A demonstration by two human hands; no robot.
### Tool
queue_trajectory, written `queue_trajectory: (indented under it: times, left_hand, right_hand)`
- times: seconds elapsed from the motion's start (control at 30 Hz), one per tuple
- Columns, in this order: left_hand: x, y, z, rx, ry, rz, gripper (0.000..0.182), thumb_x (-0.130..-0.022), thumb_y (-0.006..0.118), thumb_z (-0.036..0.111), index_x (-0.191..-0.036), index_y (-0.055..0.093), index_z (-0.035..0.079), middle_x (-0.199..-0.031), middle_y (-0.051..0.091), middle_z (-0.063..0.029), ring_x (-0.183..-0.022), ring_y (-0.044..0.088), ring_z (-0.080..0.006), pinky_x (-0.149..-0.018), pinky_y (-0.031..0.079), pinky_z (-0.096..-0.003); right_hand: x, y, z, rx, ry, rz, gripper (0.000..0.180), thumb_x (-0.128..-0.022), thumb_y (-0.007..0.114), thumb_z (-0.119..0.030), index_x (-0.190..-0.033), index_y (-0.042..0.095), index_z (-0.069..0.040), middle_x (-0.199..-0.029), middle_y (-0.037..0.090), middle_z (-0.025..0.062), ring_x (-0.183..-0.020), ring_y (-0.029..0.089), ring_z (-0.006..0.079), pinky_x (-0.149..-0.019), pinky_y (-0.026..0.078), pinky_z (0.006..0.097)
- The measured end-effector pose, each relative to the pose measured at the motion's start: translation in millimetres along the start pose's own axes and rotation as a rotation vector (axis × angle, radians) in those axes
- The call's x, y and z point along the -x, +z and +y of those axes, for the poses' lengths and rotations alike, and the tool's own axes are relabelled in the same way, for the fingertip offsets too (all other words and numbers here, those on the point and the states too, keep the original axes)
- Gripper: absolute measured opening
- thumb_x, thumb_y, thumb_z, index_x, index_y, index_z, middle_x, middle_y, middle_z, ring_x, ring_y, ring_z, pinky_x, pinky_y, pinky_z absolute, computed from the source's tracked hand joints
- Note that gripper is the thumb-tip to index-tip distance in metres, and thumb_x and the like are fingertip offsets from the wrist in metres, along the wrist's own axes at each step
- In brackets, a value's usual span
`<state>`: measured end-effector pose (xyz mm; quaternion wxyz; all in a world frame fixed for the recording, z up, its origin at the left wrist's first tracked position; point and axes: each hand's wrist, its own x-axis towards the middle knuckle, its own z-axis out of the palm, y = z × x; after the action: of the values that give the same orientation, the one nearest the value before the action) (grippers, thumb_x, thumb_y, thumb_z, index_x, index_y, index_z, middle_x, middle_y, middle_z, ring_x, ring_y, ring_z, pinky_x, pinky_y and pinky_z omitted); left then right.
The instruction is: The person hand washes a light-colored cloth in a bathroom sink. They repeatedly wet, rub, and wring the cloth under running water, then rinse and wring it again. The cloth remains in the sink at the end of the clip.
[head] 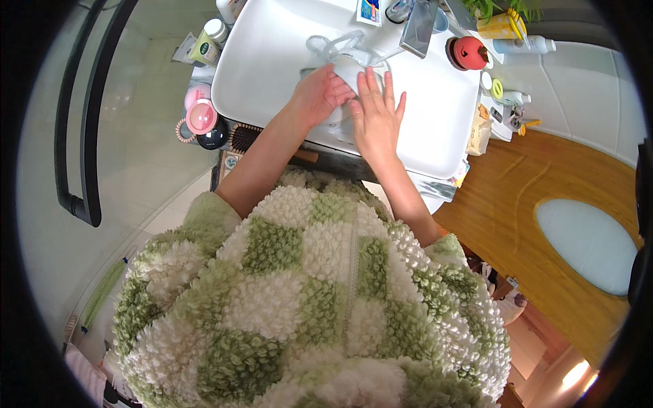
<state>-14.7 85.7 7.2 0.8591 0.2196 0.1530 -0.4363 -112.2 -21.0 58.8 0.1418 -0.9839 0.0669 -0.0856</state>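
Note:
Both my hands are over a white washbasin (433, 117). My left hand (322, 94) is palm up with its fingers bent, touching or very near a pale whitish item (348, 69), perhaps fabric, in the basin. Flat beside it, back upward and fingers spread, my right hand (377, 115) rests at the item's right side. Thin translucent straps or loops (347, 43) extend from the item towards the faucet (419, 28). The underside of the item and its contact with my palms are hidden.
Tubes and bottles (206, 48), a pink compact (201, 117) and a hairbrush (246, 137) line the left and near edges. At right are a red round brush (468, 53), a yellow pot (502, 25), small bottles (512, 98) and a brown wooden door (510, 194). A glass door handle (92, 102) stands left.

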Motion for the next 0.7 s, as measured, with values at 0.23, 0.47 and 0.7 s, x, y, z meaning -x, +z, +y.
queue_trajectory:
  times: [0.23,0.47,0.7]
  left_hand:
    - [12.0,14.7,2.6,0.011,0.002,0.076,0.025,-0.097,0.036,0.022,-0.104,0.046,0.0,-0.104,0.057,-0.0118,-0.096,0.057,-0.023,-0.084,0.047,-0.0339]
    - [16.0,14.1,-7.6,-0.017,0.028,0.066,0.033,-0.098,0.034,0.026,-0.114,0.045,0.0,-0.107,0.056,-0.0109,-0.098,0.055,-0.0237,-0.088,0.044,-0.0381]
    - [16.7,13.3,-4.9,-0.106,0.046,0.071,0.041,-0.098,0.034,0.033,-0.121,0.042,-0.001,-0.115,0.052,-0.0111,-0.105,0.053,-0.0218,-0.09,0.043,-0.0378]
  right_hand:
    - [-1.8,0.5,-15.2,-0.022,-0.043,-0.001,0.044,-0.094,0.04,-0.032,-0.132,0.044,-0.012,-0.142,0.036,0.0037,-0.136,0.02,0.029,-0.106,0.005,0.0583]
    - [12.3,-6.4,-1.8,-0.064,0.017,-0.001,0.045,-0.094,0.04,-0.032,-0.134,0.041,-0.013,-0.142,0.035,0.0021,-0.136,0.019,0.0289,-0.107,0.003,0.058]
    - [1.3,-23.0,6.2,-0.451,0.0,0.005,0.031,-0.094,0.043,-0.024,-0.093,0.068,-0.005,-0.112,0.062,0.0069,-0.12,0.047,0.0237,-0.108,0.013,0.049]
